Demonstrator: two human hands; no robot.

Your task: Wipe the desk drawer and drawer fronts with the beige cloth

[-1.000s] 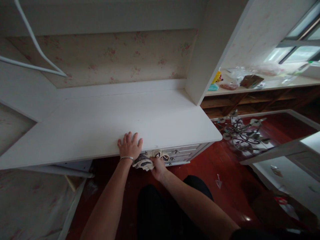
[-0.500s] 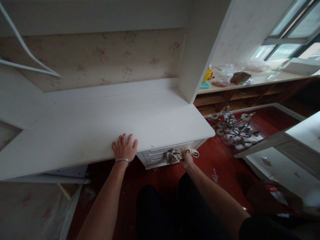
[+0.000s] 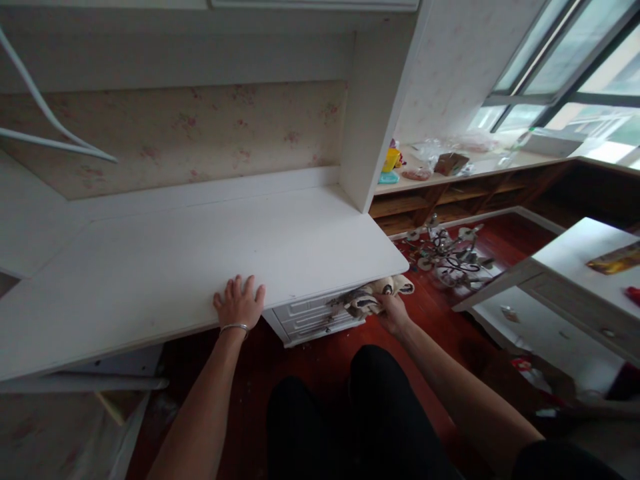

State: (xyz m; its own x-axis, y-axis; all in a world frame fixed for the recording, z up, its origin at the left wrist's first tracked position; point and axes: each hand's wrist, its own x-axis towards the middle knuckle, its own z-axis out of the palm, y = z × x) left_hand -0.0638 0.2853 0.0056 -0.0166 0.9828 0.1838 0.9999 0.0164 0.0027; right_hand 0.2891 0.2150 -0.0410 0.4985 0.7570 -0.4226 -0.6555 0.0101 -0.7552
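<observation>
Head view: white desk, floral wallpaper, red wooden floor.

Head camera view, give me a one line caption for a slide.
Left hand flat on the white desk edge, right hand pressing a patterned cloth against the drawer unit.

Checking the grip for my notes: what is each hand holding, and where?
Right hand grips a rag by its near end; left hand lies flat on the desk, holding nothing.

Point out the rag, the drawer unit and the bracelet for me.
rag (image 3: 373, 299), head view, on the bunched cloth.
drawer unit (image 3: 307, 319), head view, on a drawer front.
bracelet (image 3: 234, 327), head view, on the band at the left wrist.
</observation>
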